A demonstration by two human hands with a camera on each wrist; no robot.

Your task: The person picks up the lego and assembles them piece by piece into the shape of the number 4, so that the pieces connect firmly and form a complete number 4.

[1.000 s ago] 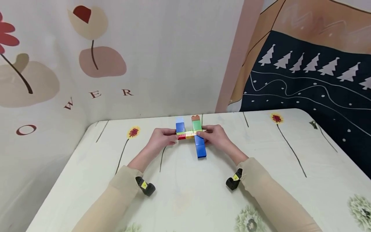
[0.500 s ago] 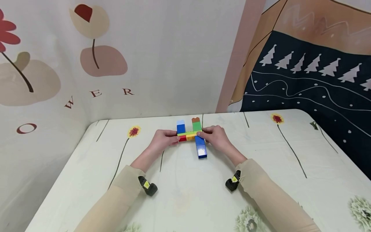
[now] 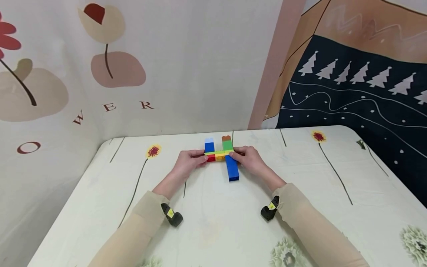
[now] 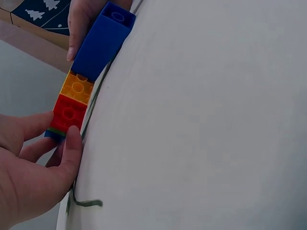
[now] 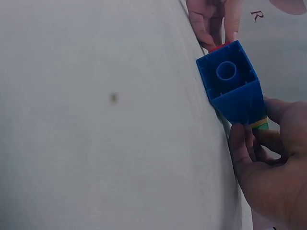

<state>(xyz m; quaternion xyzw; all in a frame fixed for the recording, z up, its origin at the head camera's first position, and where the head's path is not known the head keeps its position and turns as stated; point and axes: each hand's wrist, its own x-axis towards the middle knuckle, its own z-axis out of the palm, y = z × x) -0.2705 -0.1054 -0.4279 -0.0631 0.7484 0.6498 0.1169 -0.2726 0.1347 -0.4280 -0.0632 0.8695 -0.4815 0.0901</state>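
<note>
Both hands hold one toy brick assembly near the table's far side. Its middle is a bar with a light green strip over a red brick and a yellow brick. Blue and pale bricks rise at its left end, green and brown ones at its right. A blue brick column points toward me, its hollow underside facing the right wrist view. My left hand pinches the red end between thumb and fingers. My right hand grips the right end, where the blue column joins. Some fingertips are hidden behind the bricks.
A pale flower-printed cloth covers the table. Behind its far edge hangs a white printed curtain, with a dark tree-patterned cloth at the right. A black wrist camera is strapped to the left sleeve, another camera to the right.
The assembly has shifted slightly right and tilted a little, so the red and yellow bricks show more. Both hands keep their hold; the left hand has moved slightly right with it.
</note>
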